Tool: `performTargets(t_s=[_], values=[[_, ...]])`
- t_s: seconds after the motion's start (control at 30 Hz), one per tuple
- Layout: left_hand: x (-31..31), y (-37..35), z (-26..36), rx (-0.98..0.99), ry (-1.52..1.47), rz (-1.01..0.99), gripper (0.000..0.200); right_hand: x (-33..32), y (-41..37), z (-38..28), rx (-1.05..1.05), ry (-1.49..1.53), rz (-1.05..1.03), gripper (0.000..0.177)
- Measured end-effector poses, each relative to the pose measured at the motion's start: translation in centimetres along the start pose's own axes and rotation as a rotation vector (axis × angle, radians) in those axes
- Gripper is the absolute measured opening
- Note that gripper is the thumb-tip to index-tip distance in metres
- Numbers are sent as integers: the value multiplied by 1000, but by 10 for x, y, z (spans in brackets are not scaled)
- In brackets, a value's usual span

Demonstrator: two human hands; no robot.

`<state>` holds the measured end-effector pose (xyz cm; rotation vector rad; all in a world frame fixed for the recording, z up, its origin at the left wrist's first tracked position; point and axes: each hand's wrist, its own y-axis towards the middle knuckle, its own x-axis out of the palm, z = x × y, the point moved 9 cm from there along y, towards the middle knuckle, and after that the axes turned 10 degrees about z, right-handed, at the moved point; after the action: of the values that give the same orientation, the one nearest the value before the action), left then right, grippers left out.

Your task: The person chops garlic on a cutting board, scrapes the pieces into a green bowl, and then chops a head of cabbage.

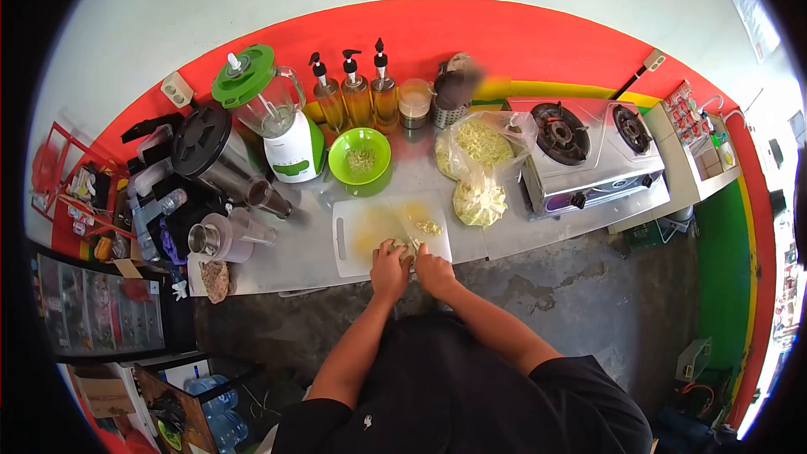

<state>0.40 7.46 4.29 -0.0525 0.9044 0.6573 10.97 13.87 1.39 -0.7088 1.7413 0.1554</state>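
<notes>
My left hand (pixel 391 271) is closed at the front edge of the white cutting board (pixel 348 235), its fingers pressed down on something pale that they mostly hide. Right beside it, my right hand (pixel 434 271) is closed too, around something too small and covered to name. A small heap of chopped pale pieces (pixel 429 226) lies on the board just beyond my right hand. Yellowish stains mark the board's surface. Behind the board a green bowl (pixel 379 178) holds more chopped bits. To the right sit a cabbage (pixel 479 202) and a clear plastic bag (pixel 485 141) of shredded cabbage.
A blender (pixel 294 147) stands at the back left, next to pump bottles (pixel 356 101) along the wall. Cups and a dark container (pixel 202 145) crowd the left side. A two-burner gas stove (pixel 588 155) takes up the right of the metal counter (pixel 504 235).
</notes>
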Motion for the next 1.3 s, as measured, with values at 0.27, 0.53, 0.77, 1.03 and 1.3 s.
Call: performTargets(t_s=[0.27,0.53,0.77,1.03,1.3], values=[[2,4,-6,4,9,-55,26,-3,1,1,-45,-23,-55,34],[3,6,-6,9,3,-54,25,2,3,4,-37,-34,-2,34],[6,9,-12,33,-5,-126,24,2,-6,31,-45,-57,33,31],[4,7,-6,32,-62,-81,25,-9,-7,36,68,119,84,33],[8,15,-7,53,-259,-68,22,-9,-14,10,46,108,78,31]])
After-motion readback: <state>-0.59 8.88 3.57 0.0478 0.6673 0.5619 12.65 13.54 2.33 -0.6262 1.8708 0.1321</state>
